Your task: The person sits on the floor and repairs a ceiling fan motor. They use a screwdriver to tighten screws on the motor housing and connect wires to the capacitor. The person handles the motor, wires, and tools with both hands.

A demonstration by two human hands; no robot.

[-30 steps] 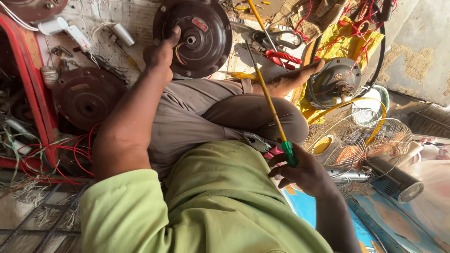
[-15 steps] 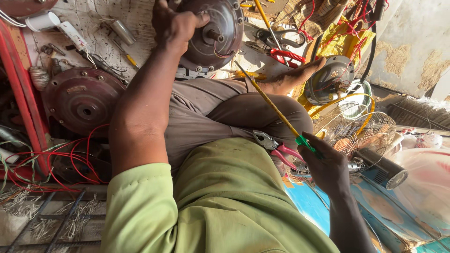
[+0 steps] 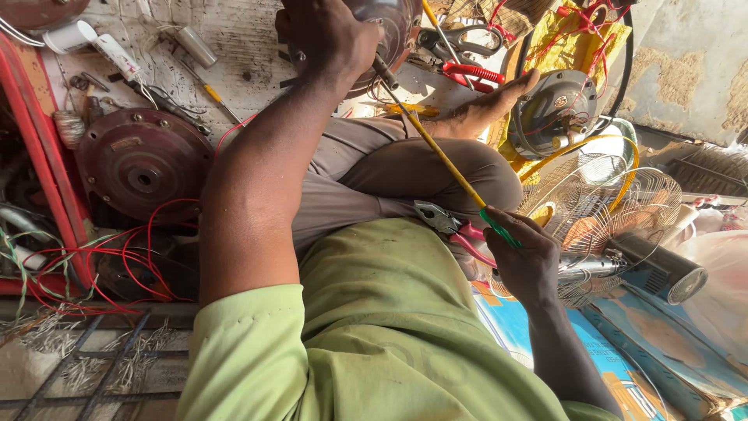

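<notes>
Left hand [image 3: 331,35] clasps the motor housing [image 3: 389,27]; right hand [image 3: 530,261] closes its grip around the yellow screwdriver [image 3: 444,156], whose tip touches that housing.

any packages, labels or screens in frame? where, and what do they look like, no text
Flattened carton: lower right under the fan cage, blue and orange print.
Round label: on the grey motor housing, upper right, small, gold.
White tube: top left on the floor, cylindrical with dark print.
No screens.

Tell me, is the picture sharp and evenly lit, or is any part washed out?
Head view: bright sun washes out the white bag at right; the left hand and right hand are sharp; the red wires at left lie in shade.
</notes>
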